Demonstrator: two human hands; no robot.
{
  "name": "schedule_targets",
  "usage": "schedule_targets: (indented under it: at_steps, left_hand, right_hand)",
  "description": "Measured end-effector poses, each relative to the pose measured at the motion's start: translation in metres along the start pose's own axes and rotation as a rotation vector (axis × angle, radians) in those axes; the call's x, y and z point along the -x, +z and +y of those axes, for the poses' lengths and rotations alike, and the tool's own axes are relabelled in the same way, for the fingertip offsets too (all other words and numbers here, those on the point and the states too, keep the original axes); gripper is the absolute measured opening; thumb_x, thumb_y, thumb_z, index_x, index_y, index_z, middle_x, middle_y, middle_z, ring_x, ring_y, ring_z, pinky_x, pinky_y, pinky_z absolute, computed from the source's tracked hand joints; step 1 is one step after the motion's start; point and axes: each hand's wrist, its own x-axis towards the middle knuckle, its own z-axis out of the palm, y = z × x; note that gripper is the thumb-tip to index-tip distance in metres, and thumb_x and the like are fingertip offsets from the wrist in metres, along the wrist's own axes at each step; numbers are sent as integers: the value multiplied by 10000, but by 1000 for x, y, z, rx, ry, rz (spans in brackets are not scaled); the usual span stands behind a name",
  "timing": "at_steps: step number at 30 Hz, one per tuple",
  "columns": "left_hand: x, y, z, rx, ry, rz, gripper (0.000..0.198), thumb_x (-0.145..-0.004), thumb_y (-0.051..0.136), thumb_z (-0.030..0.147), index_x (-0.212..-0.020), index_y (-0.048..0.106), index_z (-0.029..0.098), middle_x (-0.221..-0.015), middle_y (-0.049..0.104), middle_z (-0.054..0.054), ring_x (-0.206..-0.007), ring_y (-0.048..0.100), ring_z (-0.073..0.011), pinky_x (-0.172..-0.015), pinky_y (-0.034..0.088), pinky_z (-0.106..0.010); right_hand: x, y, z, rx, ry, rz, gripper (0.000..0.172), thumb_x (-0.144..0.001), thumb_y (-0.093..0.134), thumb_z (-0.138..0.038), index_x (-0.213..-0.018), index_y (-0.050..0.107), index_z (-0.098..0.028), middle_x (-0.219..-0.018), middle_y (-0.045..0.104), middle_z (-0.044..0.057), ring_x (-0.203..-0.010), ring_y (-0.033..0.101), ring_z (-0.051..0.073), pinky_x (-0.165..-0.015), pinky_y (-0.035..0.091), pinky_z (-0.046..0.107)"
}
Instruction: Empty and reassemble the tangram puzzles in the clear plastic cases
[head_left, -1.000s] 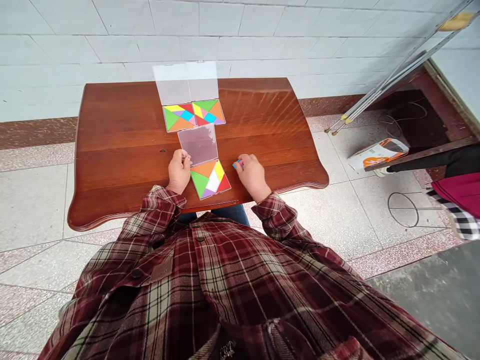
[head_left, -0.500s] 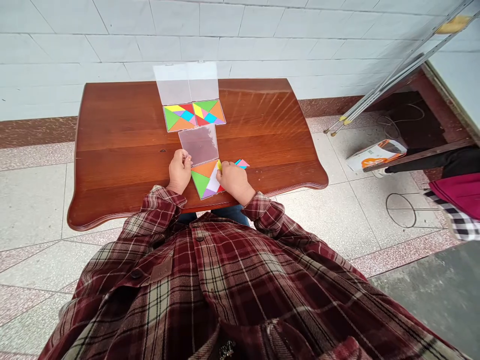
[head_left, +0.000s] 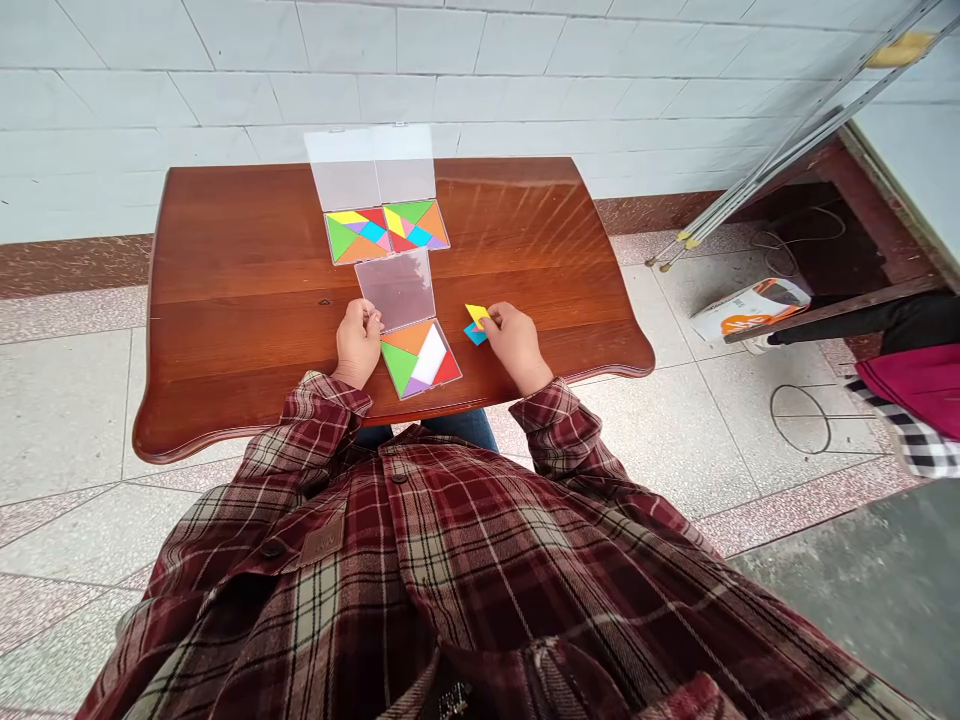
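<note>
My right hand [head_left: 517,345] pinches a yellow tangram piece [head_left: 475,316] above the table, to the right of the near tangram case. A blue piece [head_left: 475,335] lies just beneath it, partly covered. My left hand [head_left: 358,343] is closed at the left edge of that case, by the hinge of its raised clear lid [head_left: 397,290]. Inside the case sit an orange triangle [head_left: 409,335], a green triangle [head_left: 399,366], a red triangle [head_left: 448,369] and a purple piece [head_left: 416,386]. A white gap [head_left: 430,357] shows between them.
Two filled tangram cases [head_left: 358,236] stand side by side farther back, their clear lids [head_left: 371,165] raised toward the tiled wall. Everything rests on a brown wooden table [head_left: 240,290]. On the floor to the right are a white and orange bag [head_left: 750,308] and a leaning metal crutch [head_left: 757,170].
My right hand has moved right, away from the near case, taking the yellow piece out over the blue one. The white gap is now uncovered. My left hand stays in place.
</note>
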Motion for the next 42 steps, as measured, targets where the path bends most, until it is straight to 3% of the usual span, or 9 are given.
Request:
schedule_targets:
  at_steps: [4,10,13,16,19,24,34,42]
  left_hand:
    - [0,0,0,7,7,0,57,-864,511,219,-858,456,231,-765,602,24,-678,640,-122,-693,493,-262]
    - [1,-1,0,-13,13,-2,51,-867,503,206,-862,458,229,-770,595,23,-683,643,-121,-692,485,-259]
    - [0,0,-3,3,22,-11,53,-877,501,213,-865,453,232,-770,585,28,-687,644,-119,-692,486,-254]
    - [0,1,-4,17,17,-13,55,-880,496,206,-868,449,233,-776,579,31,-685,641,-116,-686,485,-248]
    - [1,0,-2,-1,25,-4,62,-882,503,201,-869,453,234,-776,581,33,-689,635,-116,-696,481,-248]
    - [2,-1,4,-6,16,-1,80,-886,504,188,-855,447,235,-766,571,34,-676,625,-116,-683,472,-246]
    - [2,0,3,-1,2,-10,81,-884,491,175,-855,444,234,-782,569,32,-682,629,-115,-673,464,-250]
    - [1,0,1,-17,22,5,78,-881,491,170,-860,443,228,-775,564,35,-670,630,-109,-657,464,-242]
  right_hand:
    - [-5,0,14,59,39,-9,261,-952,487,-309,-1049,667,-147,-951,721,105,-845,641,217,-750,449,310]
    - [4,-7,7,142,38,84,301,-962,477,-307,-1121,651,-121,-1114,655,168,-906,625,248,-782,460,343]
    - [10,-5,-10,94,-95,53,287,-966,468,-272,-1147,636,-125,-1117,642,152,-966,613,246,-842,462,347]
    - [15,5,-34,33,-331,-96,285,-940,533,-242,-1195,616,-144,-1159,628,123,-1038,600,230,-902,460,340]
    - [16,15,-54,53,-487,-246,412,-897,615,-209,-1302,562,-156,-1311,559,126,-1095,593,221,-920,466,334]
    - [11,14,-65,189,-574,-316,449,-909,623,-218,-1342,534,-141,-1374,523,145,-1097,610,234,-906,476,336]
    - [3,10,-58,252,-697,-256,376,-970,523,-227,-1335,546,-141,-1383,538,141,-1144,597,241,-853,473,314]
    - [-2,16,-59,314,-779,-292,338,-956,562,-257,-1271,581,-138,-1285,588,134,-1014,642,236,-769,480,308]
